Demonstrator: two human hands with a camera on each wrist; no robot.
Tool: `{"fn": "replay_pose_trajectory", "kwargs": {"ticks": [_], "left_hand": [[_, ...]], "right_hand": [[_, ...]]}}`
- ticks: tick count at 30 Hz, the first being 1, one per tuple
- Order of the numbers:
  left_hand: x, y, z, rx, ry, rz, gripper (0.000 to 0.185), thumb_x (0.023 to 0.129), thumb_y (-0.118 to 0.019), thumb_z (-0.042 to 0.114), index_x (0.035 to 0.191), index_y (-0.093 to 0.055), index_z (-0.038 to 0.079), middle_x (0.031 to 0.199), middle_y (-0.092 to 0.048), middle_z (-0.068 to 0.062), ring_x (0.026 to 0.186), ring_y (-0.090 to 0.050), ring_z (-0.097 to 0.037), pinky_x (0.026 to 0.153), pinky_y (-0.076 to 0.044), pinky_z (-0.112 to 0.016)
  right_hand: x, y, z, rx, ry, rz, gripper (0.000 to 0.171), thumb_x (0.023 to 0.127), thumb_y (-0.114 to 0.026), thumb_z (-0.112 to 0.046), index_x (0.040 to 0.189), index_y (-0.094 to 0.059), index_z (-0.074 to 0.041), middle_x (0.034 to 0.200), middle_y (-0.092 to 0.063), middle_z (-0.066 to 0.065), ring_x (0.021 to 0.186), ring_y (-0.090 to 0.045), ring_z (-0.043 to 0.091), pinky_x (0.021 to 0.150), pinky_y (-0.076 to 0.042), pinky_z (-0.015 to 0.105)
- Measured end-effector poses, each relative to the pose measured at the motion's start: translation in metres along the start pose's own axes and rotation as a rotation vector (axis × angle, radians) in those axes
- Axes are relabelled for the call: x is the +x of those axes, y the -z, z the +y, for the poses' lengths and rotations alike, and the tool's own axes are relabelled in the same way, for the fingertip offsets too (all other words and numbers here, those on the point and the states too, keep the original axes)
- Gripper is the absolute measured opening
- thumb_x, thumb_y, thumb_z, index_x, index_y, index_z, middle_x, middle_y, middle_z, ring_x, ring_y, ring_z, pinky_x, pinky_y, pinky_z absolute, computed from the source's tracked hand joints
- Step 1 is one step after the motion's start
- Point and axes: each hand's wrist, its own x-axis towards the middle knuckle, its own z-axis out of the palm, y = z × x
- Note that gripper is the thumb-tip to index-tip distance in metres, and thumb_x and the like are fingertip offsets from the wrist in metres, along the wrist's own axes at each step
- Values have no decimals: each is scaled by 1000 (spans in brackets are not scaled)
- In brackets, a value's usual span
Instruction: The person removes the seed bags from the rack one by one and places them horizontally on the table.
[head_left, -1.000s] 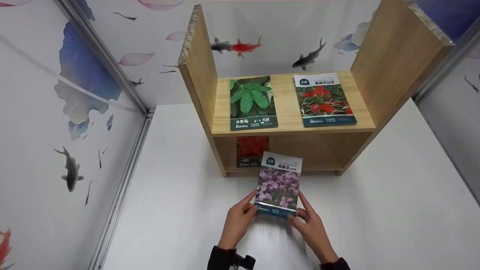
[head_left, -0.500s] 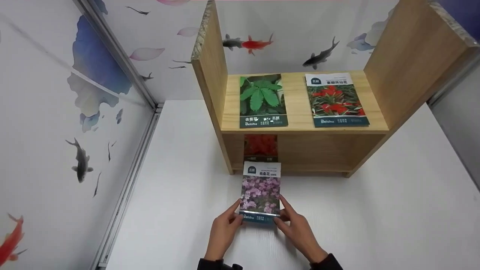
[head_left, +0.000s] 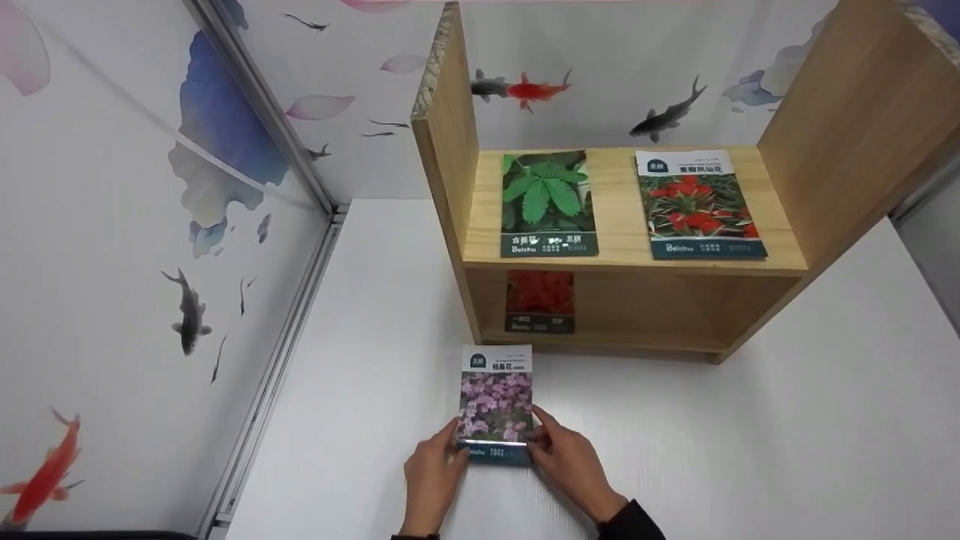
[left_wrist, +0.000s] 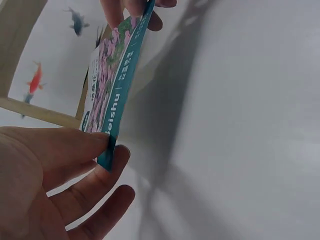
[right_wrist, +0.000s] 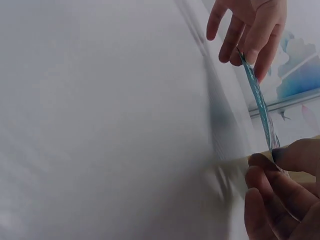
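Observation:
A seed packet with purple flowers [head_left: 495,405] is held between both hands in front of the shelf, a little above the white table. My left hand [head_left: 433,474] pinches its lower left edge between thumb and fingers; the left wrist view shows the thumb on the teal strip of the packet [left_wrist: 114,100]. On the other side, my right hand [head_left: 574,465] pinches the lower right edge. Seen from the right wrist, the packet [right_wrist: 261,107] appears nearly edge-on, gripped at both sides.
The wooden shelf [head_left: 637,266] has tall side boards. On its upper board lie a green-leaf packet [head_left: 550,202] and a red-flower packet [head_left: 701,204]. Another red packet [head_left: 540,300] is on the lower level at left, its top hidden. A white table [head_left: 360,315] surrounds the shelf.
Both hands have carried the purple-flower packet left and down, away from the shelf's lower opening. It no longer overlaps the lower red packet. The head view has shifted, so the shelf appears further right.

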Motion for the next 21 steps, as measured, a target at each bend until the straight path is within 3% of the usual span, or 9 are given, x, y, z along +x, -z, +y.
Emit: {"fn": "replay_pose_trajectory", "kwargs": {"ticks": [5,15,21], "left_hand": [[2,-2,-3,95,21,55,46,78,-66,29,120,-57,11,102,-62,-5,100,-50,-26,89,-23,-56],[4,-4,-13,186,41,138,49,78,-66,34,120,-56,10,110,-51,-10,108,-38,-29,87,-22,-54],[6,-7,-17,178,-2,114,60,78,-64,38,125,-49,2,129,-38,-15,124,-23,-34,91,-12,-59]], "right_hand": [[6,-15,-4,-29,-53,-72,61,77,-67,-14,132,-43,-5,74,-55,-12,60,-45,0,50,-37,20],[21,-31,-16,-60,-61,-84,65,76,-66,-16,135,-40,-10,72,-52,-13,61,-45,2,50,-36,21],[28,-34,-20,-70,-47,-80,65,77,-67,-18,135,-40,-11,69,-50,-14,58,-44,2,49,-35,21]]}}
